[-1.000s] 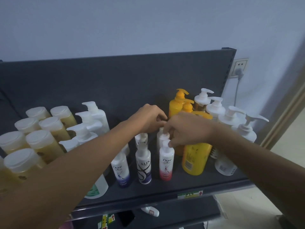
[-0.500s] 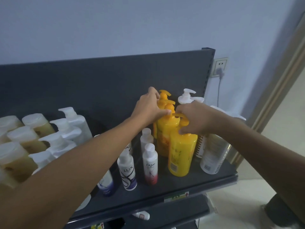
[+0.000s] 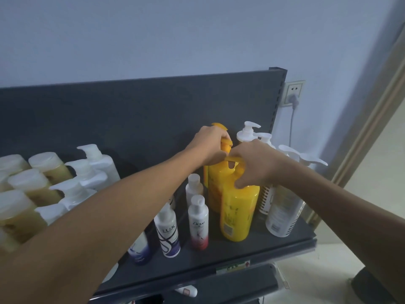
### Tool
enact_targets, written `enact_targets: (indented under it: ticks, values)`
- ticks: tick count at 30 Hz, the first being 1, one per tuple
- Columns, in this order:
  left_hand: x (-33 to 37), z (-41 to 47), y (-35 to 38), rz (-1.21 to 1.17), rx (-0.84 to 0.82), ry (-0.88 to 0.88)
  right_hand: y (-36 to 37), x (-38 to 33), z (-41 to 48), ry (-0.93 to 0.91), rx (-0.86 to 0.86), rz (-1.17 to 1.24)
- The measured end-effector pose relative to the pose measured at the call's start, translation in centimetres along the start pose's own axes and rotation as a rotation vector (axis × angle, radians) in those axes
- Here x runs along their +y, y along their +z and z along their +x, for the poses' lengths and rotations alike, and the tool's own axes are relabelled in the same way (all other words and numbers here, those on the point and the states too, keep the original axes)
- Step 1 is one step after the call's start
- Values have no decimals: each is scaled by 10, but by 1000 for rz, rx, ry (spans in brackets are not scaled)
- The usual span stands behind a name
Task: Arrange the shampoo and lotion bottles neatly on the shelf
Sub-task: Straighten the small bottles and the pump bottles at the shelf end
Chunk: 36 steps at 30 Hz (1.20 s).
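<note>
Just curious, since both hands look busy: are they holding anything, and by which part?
Right hand grips the front yellow bottle at its pump neck; left hand grips the pump of the yellow bottle behind.

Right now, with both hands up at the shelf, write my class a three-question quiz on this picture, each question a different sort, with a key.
1. True or false: the Dove bottle lies on its side.
2. The right hand grips the top of: A the front yellow bottle; B a white pump bottle; C the wall plug.
3. What does the left hand hold?
Key: 1 false, it stands upright. 2 A. 3 The pump of the second yellow bottle, just behind the front one.
</note>
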<state>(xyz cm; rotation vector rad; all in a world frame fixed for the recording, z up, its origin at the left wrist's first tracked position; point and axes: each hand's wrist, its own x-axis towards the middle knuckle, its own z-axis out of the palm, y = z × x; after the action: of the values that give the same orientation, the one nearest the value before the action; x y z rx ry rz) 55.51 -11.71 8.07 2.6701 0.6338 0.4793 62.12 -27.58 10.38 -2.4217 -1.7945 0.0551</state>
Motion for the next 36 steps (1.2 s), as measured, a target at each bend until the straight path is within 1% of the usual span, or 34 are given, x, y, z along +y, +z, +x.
enact_targets:
  ticks: [11, 19, 21, 23, 24, 25, 26, 29, 31, 34, 36]
  values:
    - [-10, -2, -4, -62, -31, 49, 1, -7, -2, -40, 1, 18]
    - [-14, 0, -12, -63, -186, 115, 4, -1, -1, -24, -4, -1]
    - [-20, 2, -19, -150, -131, 102, 7, 2, -2, -9, 0, -2]
    - [-27, 11, -24, -217, 37, 67, 9, 5, -1, -8, -13, 11]
    - [-31, 18, -24, -206, 118, 40, 10, 5, -1, -8, -24, 27]
    - [-35, 26, -23, -180, 165, 9, 9, 5, -1, -7, -32, 44]
    - [-37, 33, -22, -151, 173, -19, 7, 6, -1, -5, -32, 62]
    - [-40, 52, -14, -95, 59, -83, 1, 7, -1, -9, -29, 120]
    - [-38, 61, -10, -113, 5, -96, -1, 9, -3, -17, -38, 131]
    - [-37, 68, -4, -77, -50, -54, -1, 12, -6, -17, -27, 149]
    - [-38, 70, -2, -53, -43, -27, 0, 15, -7, -23, -8, 160]
